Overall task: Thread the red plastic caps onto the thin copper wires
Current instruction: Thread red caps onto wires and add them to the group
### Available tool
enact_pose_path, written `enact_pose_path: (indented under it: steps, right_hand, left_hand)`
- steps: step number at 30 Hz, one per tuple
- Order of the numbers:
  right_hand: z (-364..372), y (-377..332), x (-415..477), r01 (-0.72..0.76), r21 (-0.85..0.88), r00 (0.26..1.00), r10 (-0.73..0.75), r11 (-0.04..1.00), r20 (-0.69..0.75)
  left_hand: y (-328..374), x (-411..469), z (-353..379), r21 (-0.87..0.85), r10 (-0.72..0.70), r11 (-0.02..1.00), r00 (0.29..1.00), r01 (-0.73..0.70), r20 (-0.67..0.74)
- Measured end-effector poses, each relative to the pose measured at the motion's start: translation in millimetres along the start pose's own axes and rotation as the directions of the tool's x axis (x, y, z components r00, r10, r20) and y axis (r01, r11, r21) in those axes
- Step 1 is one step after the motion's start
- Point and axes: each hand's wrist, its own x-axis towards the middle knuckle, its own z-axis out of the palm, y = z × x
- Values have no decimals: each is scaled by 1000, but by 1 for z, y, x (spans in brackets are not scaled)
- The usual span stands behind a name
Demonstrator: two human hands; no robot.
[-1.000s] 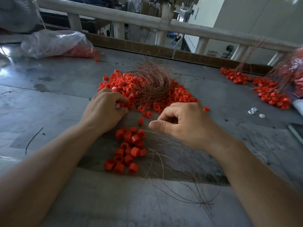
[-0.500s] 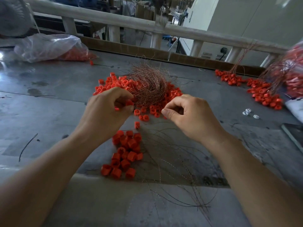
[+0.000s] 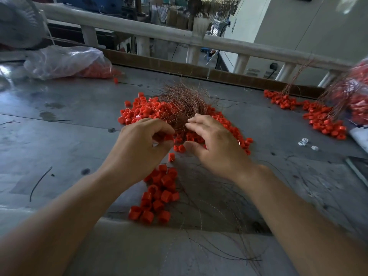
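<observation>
A big heap of red plastic caps lies on the grey metal table, with a tangled nest of thin copper wires on top of it. My left hand has its fingers curled and pinches a red cap between thumb and fingertips. My right hand reaches with spread, relaxed fingers to the near edge of the wire nest, fingertips touching the strands. A smaller cluster of caps lies below my hands, beside loose wires fanned across the table.
A clear plastic bag of caps lies at the back left. More caps with wires spread at the right, next to a red-filled bag. Small white parts sit near them. A white railing runs behind the table.
Both hands have moved forward to the wire nest. My left hand has lifted a cap from the heap. My right hand has gone from a closed fist to spread fingers.
</observation>
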Motion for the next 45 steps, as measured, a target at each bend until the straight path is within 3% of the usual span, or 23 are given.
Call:
enact_pose_path:
  steps: [11, 19, 22, 25, 28, 34, 40, 45]
  right_hand:
    - [-2, 0, -6, -9, 194, 953, 67, 981, -294]
    - [0, -2, -7, 75, 166, 945, -17, 983, -325]
    - [-1, -3, -8, 105, 161, 946, -49, 981, -321]
    - [0, -4, -9, 153, 132, 931, -98, 979, -352]
    - [0, -4, -9, 135, 167, 911, -57, 977, -408]
    - [-4, -3, -9, 114, 257, 874, 26, 960, -486]
    - [-3, -3, -10, 124, 261, 907, -2, 957, -422]
    - [-2, -7, -11, 125, 260, 922, -16, 957, -387]
  left_hand:
    - [1, -2, -1, -7, 27, 1000, 999, -27, 25]
    - [0, -3, 0, -81, 39, 996, 999, -37, 26]
    - [2, -7, 0, -173, 128, 979, 987, -110, 95]
    - [1, -7, 2, -155, 205, 970, 973, -188, 102]
    - [0, -5, 1, -130, 156, 980, 987, -150, 37]
    - [0, -5, 1, -39, 84, 996, 995, -82, 48]
    - [3, -7, -3, -234, 146, 964, 986, -124, 79]
    - [2, -6, -2, -225, 182, 959, 983, -171, 32]
